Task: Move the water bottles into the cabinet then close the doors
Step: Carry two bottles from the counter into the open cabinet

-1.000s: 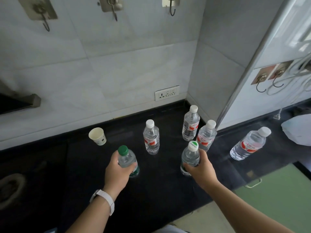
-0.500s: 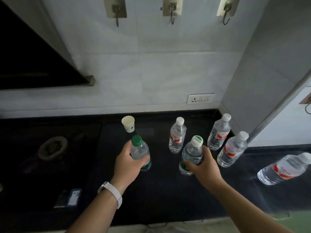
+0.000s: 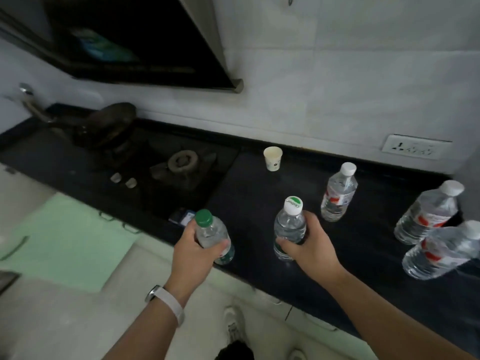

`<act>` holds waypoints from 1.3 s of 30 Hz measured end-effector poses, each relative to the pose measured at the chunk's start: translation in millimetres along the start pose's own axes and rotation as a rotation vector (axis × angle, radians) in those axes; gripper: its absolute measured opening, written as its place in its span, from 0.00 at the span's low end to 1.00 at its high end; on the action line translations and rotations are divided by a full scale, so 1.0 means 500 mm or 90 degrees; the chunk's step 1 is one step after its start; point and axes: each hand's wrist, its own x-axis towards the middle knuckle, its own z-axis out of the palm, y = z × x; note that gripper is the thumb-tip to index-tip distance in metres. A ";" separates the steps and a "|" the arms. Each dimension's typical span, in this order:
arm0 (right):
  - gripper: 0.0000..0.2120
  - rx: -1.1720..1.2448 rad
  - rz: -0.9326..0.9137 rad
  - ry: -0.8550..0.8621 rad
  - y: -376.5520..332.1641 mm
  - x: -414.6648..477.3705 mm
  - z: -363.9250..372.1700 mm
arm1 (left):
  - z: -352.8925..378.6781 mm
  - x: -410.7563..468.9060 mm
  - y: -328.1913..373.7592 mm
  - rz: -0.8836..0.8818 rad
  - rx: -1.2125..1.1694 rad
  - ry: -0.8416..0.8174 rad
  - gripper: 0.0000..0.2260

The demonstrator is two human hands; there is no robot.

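Observation:
My left hand (image 3: 193, 252) grips a small clear bottle with a green cap (image 3: 211, 233) at the front edge of the black counter (image 3: 363, 245). My right hand (image 3: 313, 249) is closed around a clear bottle with a white and green cap (image 3: 289, 226), held over the counter. A white-capped bottle with a red label (image 3: 337, 194) stands behind it. Two more red-label bottles (image 3: 427, 213) (image 3: 441, 253) stand at the right edge. A pale green cabinet door (image 3: 62, 242) shows below the counter at left.
A paper cup (image 3: 272, 158) stands near the wall. A gas hob (image 3: 181, 165) with a dark pan (image 3: 109, 123) lies left of the bottles, under a black range hood (image 3: 135, 42). A wall socket (image 3: 414, 149) is at right. My shoe (image 3: 233, 326) shows on the floor.
The view has swung left and down, bringing the hob, the hood and the green door into sight. Both hands still hold their bottles and have drawn them toward the counter's front edge.

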 end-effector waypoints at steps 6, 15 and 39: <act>0.28 -0.014 -0.031 -0.109 -0.058 -0.045 0.119 | -0.140 -0.079 -0.088 -0.037 -0.011 0.147 0.23; 0.23 -0.033 -0.091 -0.201 -0.178 -0.141 0.355 | -0.397 -0.132 -0.224 -0.058 -0.045 0.225 0.26; 0.25 -0.153 -0.232 -0.494 -0.446 -0.315 1.154 | -1.062 -0.257 -0.591 -0.242 -0.077 0.501 0.28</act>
